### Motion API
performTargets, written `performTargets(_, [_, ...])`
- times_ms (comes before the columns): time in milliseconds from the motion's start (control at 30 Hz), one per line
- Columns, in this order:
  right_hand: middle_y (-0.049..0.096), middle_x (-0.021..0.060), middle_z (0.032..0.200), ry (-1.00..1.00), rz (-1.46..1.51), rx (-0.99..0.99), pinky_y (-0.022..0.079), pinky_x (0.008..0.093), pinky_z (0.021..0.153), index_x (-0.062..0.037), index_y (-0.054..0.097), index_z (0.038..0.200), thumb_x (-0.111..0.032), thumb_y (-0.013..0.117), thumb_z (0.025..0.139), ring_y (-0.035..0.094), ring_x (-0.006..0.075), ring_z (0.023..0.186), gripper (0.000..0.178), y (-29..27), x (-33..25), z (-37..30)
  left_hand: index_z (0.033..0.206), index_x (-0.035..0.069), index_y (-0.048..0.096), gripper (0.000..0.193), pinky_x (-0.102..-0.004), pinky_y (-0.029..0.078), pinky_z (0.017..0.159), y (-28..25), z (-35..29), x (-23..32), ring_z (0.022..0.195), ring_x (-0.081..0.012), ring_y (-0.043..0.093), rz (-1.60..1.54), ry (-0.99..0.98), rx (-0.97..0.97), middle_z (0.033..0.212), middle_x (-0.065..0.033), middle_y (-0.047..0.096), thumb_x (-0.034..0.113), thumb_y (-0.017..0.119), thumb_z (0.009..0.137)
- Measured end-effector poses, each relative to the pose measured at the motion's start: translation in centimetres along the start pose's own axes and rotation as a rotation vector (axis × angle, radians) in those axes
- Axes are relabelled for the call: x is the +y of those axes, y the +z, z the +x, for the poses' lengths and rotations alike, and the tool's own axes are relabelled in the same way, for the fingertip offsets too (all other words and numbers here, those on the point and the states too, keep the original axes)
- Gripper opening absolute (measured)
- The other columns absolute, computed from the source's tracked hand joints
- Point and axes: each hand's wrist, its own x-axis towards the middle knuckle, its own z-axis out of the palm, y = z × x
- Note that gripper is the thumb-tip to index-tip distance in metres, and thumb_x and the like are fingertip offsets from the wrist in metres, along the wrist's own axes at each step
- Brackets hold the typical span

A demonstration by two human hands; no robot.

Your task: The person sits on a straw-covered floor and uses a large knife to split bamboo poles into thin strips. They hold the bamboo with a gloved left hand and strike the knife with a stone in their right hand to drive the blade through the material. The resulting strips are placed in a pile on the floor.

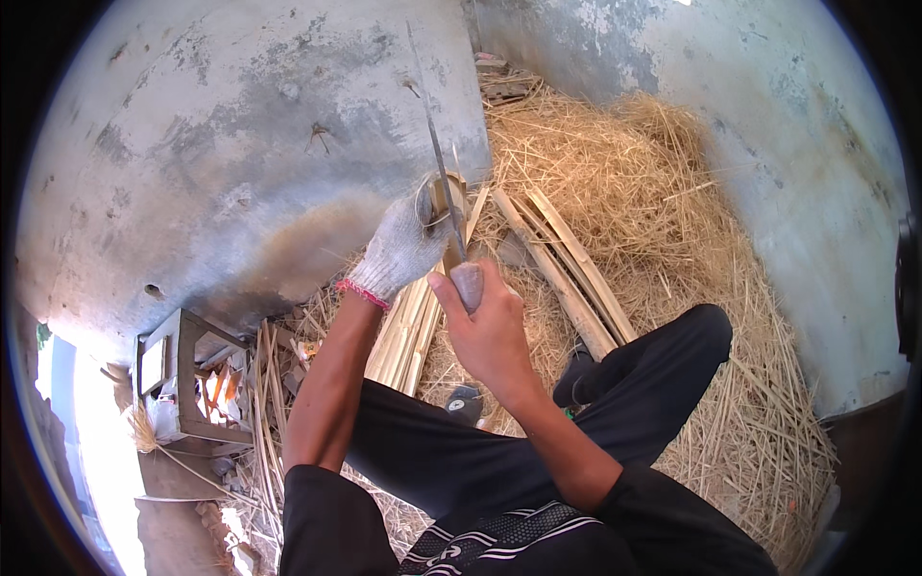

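Hands, two. We record the left hand [408, 242], in one pale knitted glove with a red-edged cuff, its fingers wrapped around one piece of split bamboo [453, 252]; that piece sits in front of the person, toward the wall, angled away from the body. We record the right hand [492, 331], ungloved, clenched about one handle [468, 285] of pale, worn look.

Knife, one: a single long, narrow blade [443, 163] rises from that handle and passes just beside the held bamboo. Whether edge and bamboo touch, we cannot tell.

Bamboo, further stock, two groups. We find one bundle of pale strips [401, 331] below the gloved hand, overlapping too closely for us to count; and one group of long split pieces [567, 269] to the right, in which we count at least three, lying side by side.

Shavings, one large heap [615, 182], spreading over the floor about both legs.

Feet, two: we note one dark shoe [465, 404] by the strips and one [574, 372] by the long pieces, both partly hidden.

Wooden frame, one [192, 427], low at the left. Walls, two: grey, stained, one at left [240, 125], one at right [797, 182].
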Motion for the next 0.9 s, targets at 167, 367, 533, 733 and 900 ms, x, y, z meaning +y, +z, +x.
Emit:
performTargets(167, [0.065,0.0274,0.071,-0.026,0.049,-0.029,0.051,0.0478,0.065,0.0042,0.056,0.106,-0.043,0.064,0.096,0.069,0.0437,0.071,0.048,0.1,-0.6,1.1,0.131,0.003,0.056,0.047,-0.0401,0.053,0.084,-0.4,-0.4,-0.2,0.096,-0.0249,0.069,-0.324,0.007,-0.027,0.103,-0.0194,0.071,0.015,0.069,0.088])
performTargets(367, [0.065,0.0239,0.071,0.18,0.23,-0.137,0.051,0.0473,0.067,0.0045,0.054,0.11,-0.038,0.061,0.099,0.07,0.0386,0.069,0.045,-1.2,-1.4,-0.5,0.128,0.003,0.056,0.045,-0.0323,0.053,0.087,-0.7,-1.2,0.7,0.096,-0.0169,0.064,-0.047,0.119,-0.064,0.111,-0.0084,0.067,0.011,0.072,0.087])
performTargets(533, [0.064,0.0226,0.071,0.142,0.185,-0.07,0.05,0.0465,0.064,0.0034,0.052,0.11,-0.033,0.06,0.099,0.069,0.0359,0.066,0.039,-2.0,-0.7,-3.3,0.121,0.003,0.06,0.037,-0.038,0.054,0.082,0.7,-1.7,2.3,0.094,-0.0316,0.069,0.264,0.074,-0.077,0.1,-0.0191,0.07,0.016,0.069,0.088])
performTargets(733, [0.064,0.0229,0.071,0.114,0.136,-0.033,0.05,0.045,0.062,0.0024,0.053,0.106,-0.031,0.062,0.099,0.069,0.0353,0.065,0.035,-2.3,1.7,-7.1,0.119,0.002,0.06,0.034,-0.0422,0.053,0.082,1.8,-0.6,3.4,0.098,-0.0388,0.068,0.202,0.05,0.089,0.1,-0.0212,0.07,0.025,0.064,0.094])
performTargets(900, [0.065,0.0216,0.071,0.158,0.165,-0.07,0.05,0.0445,0.061,0.0015,0.054,0.106,-0.032,0.063,0.098,0.068,0.0338,0.064,0.035,-2.6,2.2,-6.8,0.123,0.003,0.058,0.037,-0.0446,0.052,0.082,1.3,-0.8,4.3,0.098,-0.0387,0.068,0.233,-0.054,0.0,0.102,-0.0237,0.069,0.028,0.062,0.096])
